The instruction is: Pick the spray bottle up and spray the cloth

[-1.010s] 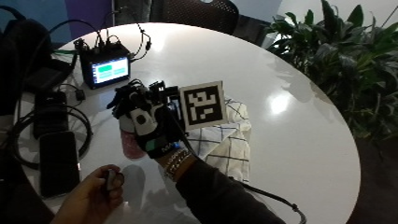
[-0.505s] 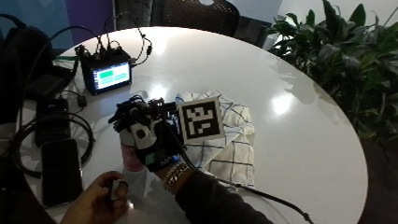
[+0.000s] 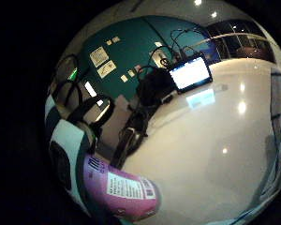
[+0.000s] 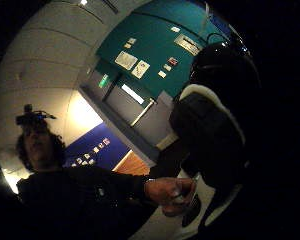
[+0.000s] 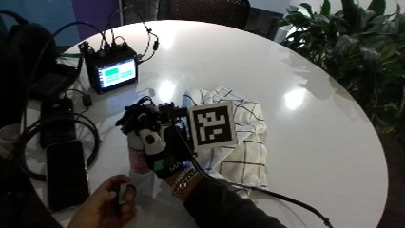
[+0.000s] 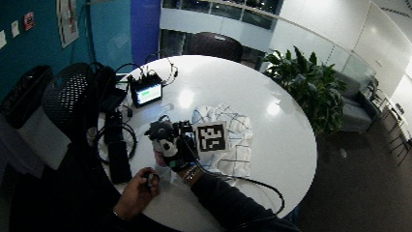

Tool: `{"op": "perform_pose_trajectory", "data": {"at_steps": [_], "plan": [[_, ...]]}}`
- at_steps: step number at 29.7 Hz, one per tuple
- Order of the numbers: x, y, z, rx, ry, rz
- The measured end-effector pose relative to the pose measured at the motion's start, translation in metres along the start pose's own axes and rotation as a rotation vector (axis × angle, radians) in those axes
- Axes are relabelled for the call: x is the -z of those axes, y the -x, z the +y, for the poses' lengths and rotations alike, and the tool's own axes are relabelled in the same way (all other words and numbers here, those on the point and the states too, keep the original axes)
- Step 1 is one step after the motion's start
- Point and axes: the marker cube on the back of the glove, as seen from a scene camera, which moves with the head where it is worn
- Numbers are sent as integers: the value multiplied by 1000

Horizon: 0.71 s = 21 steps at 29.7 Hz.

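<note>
Table: one round white table [image 5: 316, 137] fills most of the outside view.
Right hand: one gloved right hand [image 5: 155, 142] sits at lower centre of the outside view, raised above the table just left of the cloth.
Grip: the fingers are curled round the bottle, grasping it; the glove covers most of it.
Bottle: one pink spray bottle [image 5: 137, 161] with a white printed label, held upright in the right hand at lower centre-left of the outside view. In the little finger side palm view its pink body [image 3: 122, 190] lies close against the palm, with the white table beyond it. Its nozzle cannot be made out.
Cloth: one white cloth [image 5: 244, 137] with a dark grid pattern lies crumpled on the table at centre of the outside view, just right of the gloved hand. Whether bottle and cloth touch cannot be told.
Left hand: one bare hand [image 5: 104, 206] at the lower left edge of the outside view holds a small dark object; what it is cannot be told.
Screen: one small lit screen [image 5: 115, 73] stands on the table at upper left, with cables on top.
Phone: one dark phone [image 5: 65, 173] lies flat at the left edge of the table.
Plant: one leafy green plant [image 5: 354, 52] stands beyond the table at upper right.
</note>
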Motion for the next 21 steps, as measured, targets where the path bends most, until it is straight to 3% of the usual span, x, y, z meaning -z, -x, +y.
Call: {"op": "perform_pose_trajectory", "data": {"at_steps": [8,13,21], "plan": [[-10,-9,3,-68,91,-7],[-2,-20,-1,-171,254,37],[40,-21,8,-294,486,333]]}}
